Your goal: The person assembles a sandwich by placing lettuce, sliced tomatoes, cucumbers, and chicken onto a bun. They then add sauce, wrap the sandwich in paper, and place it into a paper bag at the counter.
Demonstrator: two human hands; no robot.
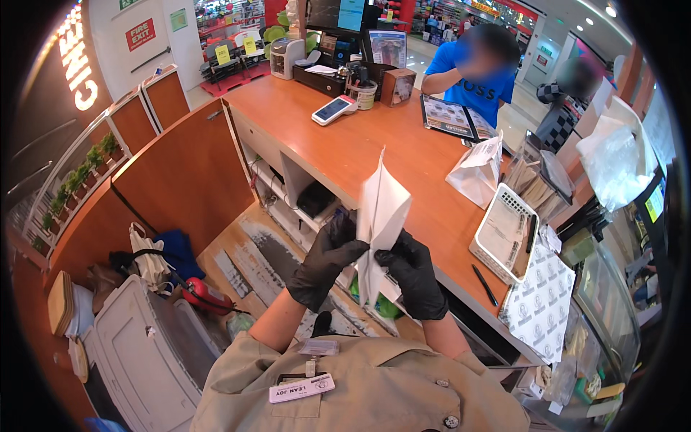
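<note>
Both gloved hands, left [327, 259] and right [414, 273], pinch a white paper bag [381, 212] upright, grips closed on its lower edge, just before the surface [374, 151].

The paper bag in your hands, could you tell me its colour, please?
White, plain; the paper bag shows best in the head view.

At frame centre, the white paper bag [381, 216] hides the fingertips of both gloved hands. The lower frame edge cuts off the person's shirt. At upper right, the heads of two people behind the counter [374, 155] are blurred. Shop shelves at the top edge are too small to tell.
</note>
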